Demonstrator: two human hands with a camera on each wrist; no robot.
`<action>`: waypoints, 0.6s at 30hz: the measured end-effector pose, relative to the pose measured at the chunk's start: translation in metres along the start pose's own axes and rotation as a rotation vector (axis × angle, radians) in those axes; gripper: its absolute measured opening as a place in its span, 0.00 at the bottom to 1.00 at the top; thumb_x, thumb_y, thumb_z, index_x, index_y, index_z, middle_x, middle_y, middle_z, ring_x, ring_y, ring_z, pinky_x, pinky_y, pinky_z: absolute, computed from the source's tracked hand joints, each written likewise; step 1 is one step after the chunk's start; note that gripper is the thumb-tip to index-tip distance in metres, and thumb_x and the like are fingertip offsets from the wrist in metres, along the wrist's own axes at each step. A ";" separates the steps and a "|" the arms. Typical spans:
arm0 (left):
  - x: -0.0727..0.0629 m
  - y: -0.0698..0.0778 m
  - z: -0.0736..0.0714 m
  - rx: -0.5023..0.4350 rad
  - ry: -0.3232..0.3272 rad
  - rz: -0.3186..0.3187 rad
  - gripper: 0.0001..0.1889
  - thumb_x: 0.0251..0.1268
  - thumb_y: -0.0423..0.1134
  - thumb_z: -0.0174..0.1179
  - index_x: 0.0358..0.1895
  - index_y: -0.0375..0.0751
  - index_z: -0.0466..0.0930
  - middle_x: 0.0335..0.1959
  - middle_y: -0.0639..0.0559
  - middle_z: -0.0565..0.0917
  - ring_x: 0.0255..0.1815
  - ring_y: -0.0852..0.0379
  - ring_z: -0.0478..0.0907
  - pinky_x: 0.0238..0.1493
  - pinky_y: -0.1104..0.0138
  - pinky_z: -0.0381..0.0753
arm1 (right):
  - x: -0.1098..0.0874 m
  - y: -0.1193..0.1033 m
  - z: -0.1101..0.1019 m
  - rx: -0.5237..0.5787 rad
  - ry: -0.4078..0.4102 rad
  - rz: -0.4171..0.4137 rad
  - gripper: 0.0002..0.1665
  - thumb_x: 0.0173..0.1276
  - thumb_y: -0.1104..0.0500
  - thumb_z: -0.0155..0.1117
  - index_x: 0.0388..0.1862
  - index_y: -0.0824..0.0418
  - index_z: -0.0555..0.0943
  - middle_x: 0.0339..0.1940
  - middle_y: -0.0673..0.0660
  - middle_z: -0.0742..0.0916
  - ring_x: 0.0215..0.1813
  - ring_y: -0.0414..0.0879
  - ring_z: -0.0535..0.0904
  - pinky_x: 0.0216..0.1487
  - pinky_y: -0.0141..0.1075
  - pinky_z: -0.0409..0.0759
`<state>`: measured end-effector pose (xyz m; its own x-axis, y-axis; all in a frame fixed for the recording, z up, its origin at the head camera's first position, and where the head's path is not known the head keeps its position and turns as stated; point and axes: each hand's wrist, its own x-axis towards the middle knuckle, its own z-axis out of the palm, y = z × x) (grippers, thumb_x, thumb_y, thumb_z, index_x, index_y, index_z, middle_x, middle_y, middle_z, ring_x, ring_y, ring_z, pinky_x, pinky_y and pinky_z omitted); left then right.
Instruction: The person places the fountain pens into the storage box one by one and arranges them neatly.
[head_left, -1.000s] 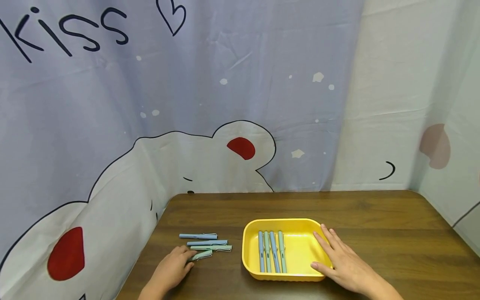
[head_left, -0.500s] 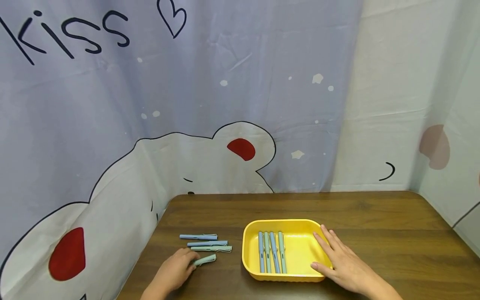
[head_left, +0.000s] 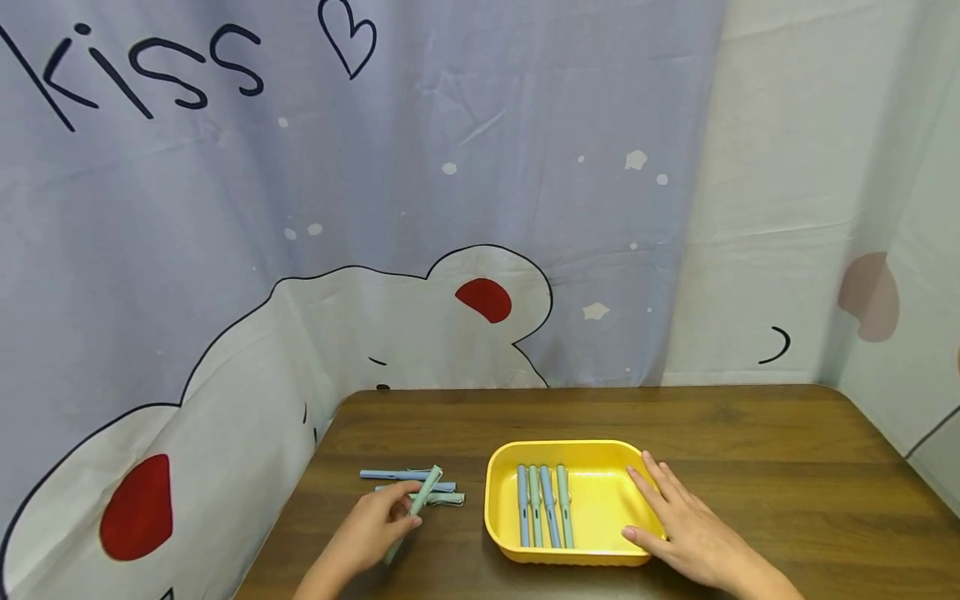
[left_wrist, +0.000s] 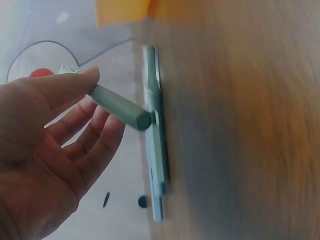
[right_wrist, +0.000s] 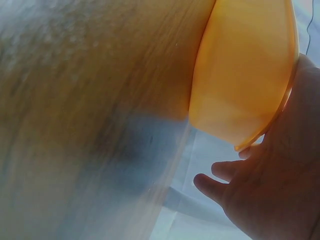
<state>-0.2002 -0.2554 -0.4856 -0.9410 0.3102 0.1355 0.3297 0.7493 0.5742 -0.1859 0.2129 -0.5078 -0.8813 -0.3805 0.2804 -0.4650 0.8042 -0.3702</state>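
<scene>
My left hand (head_left: pixel 372 527) pinches a pale green pen (head_left: pixel 427 492) between thumb and fingers, tilted up over the left part of the table. The left wrist view shows the same green pen (left_wrist: pixel 122 109) with its blunt end toward the camera. Just beyond this hand lie two blue pens (head_left: pixel 390 475) and another green pen (head_left: pixel 447 499), partly covered by the hand and the held pen. My right hand (head_left: pixel 693 529) rests with spread, straight fingers on the right rim of a yellow tray (head_left: pixel 633 451). In the right wrist view the fingers lie along the tray's rim (right_wrist: pixel 292 75).
Inside the tray, toward its left side, blue and green pens (head_left: pixel 544 504) lie side by side, lengthwise to me. The brown wooden table (head_left: pixel 810 467) extends to a printed curtain (head_left: pixel 570 208) at the back and sides.
My left hand has picked up the nearest green pen from the table, raised it and turned it steeper, moving slightly right. The right hand and tray have stayed in place.
</scene>
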 end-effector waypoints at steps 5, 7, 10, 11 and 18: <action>0.005 0.016 0.002 -0.227 0.006 -0.054 0.24 0.65 0.37 0.69 0.63 0.38 0.77 0.38 0.54 0.82 0.30 0.66 0.78 0.27 0.69 0.81 | 0.000 0.000 0.000 -0.006 0.005 0.001 0.47 0.70 0.36 0.63 0.79 0.59 0.65 0.81 0.66 0.62 0.76 0.70 0.62 0.62 0.68 0.70; 0.006 0.023 0.004 -0.339 -0.007 -0.091 0.25 0.66 0.38 0.69 0.65 0.37 0.75 0.40 0.50 0.81 0.30 0.63 0.79 0.26 0.66 0.84 | -0.001 0.000 0.000 -0.011 0.010 0.000 0.47 0.70 0.35 0.63 0.79 0.59 0.65 0.81 0.66 0.62 0.76 0.69 0.62 0.62 0.68 0.71; 0.008 0.034 0.008 -0.492 -0.040 -0.142 0.28 0.68 0.39 0.67 0.67 0.35 0.71 0.43 0.47 0.80 0.33 0.59 0.80 0.27 0.62 0.86 | -0.001 0.000 0.000 -0.022 0.015 -0.002 0.47 0.70 0.35 0.63 0.78 0.58 0.66 0.81 0.66 0.62 0.76 0.69 0.62 0.62 0.68 0.71; 0.009 0.038 0.009 -0.538 -0.048 -0.155 0.29 0.68 0.39 0.67 0.68 0.35 0.70 0.43 0.46 0.79 0.34 0.58 0.80 0.28 0.61 0.87 | -0.001 -0.001 0.000 -0.026 0.015 -0.002 0.47 0.70 0.35 0.63 0.78 0.58 0.66 0.81 0.66 0.62 0.76 0.69 0.62 0.62 0.68 0.71; 0.018 0.061 0.019 -0.731 -0.096 -0.178 0.33 0.69 0.39 0.66 0.72 0.34 0.62 0.46 0.44 0.79 0.40 0.53 0.81 0.33 0.57 0.88 | 0.000 -0.001 0.001 -0.041 0.022 -0.014 0.46 0.70 0.34 0.63 0.78 0.58 0.66 0.80 0.67 0.63 0.76 0.70 0.62 0.62 0.68 0.71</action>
<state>-0.1955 -0.1930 -0.4634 -0.9535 0.2952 -0.0608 0.0076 0.2250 0.9743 -0.1851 0.2121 -0.5081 -0.8724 -0.3821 0.3048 -0.4731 0.8170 -0.3297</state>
